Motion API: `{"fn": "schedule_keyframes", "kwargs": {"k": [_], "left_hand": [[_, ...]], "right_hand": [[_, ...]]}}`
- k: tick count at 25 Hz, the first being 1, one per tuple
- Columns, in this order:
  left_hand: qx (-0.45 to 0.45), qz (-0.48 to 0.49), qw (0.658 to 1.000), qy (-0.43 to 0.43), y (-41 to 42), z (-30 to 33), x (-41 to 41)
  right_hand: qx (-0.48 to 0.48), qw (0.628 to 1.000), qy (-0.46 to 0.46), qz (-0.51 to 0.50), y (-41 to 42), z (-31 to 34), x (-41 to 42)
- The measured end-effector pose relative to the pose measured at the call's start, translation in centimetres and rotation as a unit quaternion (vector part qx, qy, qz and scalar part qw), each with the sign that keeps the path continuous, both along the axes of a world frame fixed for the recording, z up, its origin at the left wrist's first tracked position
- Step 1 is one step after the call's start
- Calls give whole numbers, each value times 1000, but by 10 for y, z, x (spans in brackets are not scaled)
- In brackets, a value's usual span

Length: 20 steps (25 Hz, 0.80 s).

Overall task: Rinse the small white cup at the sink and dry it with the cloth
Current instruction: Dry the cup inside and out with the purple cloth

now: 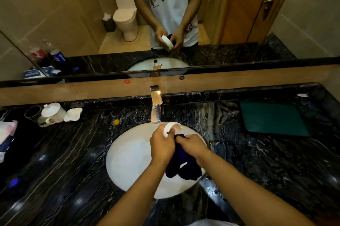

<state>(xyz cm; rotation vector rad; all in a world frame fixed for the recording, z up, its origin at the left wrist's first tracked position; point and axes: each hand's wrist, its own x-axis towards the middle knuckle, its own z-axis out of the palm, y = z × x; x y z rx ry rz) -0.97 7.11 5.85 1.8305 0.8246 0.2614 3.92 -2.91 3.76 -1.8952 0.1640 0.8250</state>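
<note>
Over the white sink point(128, 159), just below the faucet point(156, 104), the left hand point(161, 147) holds the small white cup point(172, 128) tilted on its side, its fingers curled round the wall so the mouth faces across toward the other hand. The right hand point(193, 145) sits just right of that grip, closed round a bunched dark cloth point(182, 167); a fold of the cloth is pushed up by the fingers against the cup's rim and seemingly into its mouth, while the rest hangs below both hands toward the basin. No water can be seen running from the faucet, so the rinse looks finished and the drying step is in hand.

The cup is held in the air above the basin, touching only the left hand's grip and the cloth. Whether the inside is already dry cannot be told from here, as the cloth and fingers hide it.

The next move likely calls for turning the cup in the left grip while the cloth-wrapped fingers sweep round the inner wall and base, then wiping the outside. The cup is smooth and probably still wet, so the hold should be firm. Far left of the hands on the dark marble tabletop point(73, 161) stand a white teapot point(52, 113) and a small white dish point(73, 114); to the right lies a green mat point(274, 118), a possible place to set the cup down.
</note>
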Motion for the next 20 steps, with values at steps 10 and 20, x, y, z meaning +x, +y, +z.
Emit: {"fn": "schedule_keyframes", "kwargs": {"k": [10,20], "left_hand": [[-158,-231,946,164,47,-4,-7],[-351,55,933,-54,-12,-24,-6]], "right_hand": [[-25,860,-486,153,-36,-2,0],[392,907,52,-146,-9,29,-10]]}}
